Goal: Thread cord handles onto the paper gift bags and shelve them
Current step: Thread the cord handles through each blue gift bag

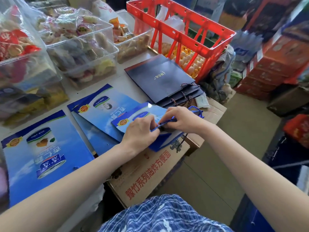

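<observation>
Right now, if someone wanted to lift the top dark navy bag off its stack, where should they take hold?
Probably by the near right edge of the top navy bag, the end that carries the cord handles. That end overhangs toward the open aisle, while the red crate crowds the far side. Pinching the flat edge from the right seems easiest.

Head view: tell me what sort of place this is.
Probably a small shop or its stockroom: clear bins of wrapped snacks, a red crate over egg trays, and stacked red cartons beside the table.
</observation>
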`<state>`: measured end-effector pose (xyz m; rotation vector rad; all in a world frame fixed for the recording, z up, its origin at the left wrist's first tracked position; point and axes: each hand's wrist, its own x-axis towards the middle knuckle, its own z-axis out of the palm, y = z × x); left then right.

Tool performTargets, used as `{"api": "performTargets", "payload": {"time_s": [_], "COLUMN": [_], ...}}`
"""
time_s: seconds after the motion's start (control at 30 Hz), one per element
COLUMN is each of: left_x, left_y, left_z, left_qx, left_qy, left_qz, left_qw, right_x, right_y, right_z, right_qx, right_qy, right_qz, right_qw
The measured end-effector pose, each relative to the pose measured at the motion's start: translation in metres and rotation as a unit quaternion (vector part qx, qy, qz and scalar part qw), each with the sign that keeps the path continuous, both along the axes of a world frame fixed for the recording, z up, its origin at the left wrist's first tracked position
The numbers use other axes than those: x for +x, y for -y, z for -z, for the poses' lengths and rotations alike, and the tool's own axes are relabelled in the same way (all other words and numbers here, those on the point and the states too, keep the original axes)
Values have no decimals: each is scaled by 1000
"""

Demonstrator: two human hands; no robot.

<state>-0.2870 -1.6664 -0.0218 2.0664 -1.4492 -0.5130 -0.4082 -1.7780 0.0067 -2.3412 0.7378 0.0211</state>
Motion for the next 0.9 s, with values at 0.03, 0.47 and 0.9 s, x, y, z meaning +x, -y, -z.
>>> {"api": "performTargets", "payload": {"time_s": [0.03,0.47,0.9], "left_x": [-4,-52,-91], "left_y": [4,30,50], "left_z": [-8,-69,-7], "left_qx": [0,-104,-17], "left_qy": [4,-164,-175], "left_qz": [-5,16,30], "left_qw": [1000,981,984], "right_x": [-6,-82,-112], "right_y": [3,12,8], "right_z": [-4,-61,-9], "right_qx": [-7,-153,-88], "right_qy": [13,273,27], "right_qz": [9,142,231], "right_qw": [1000,939,969]}}
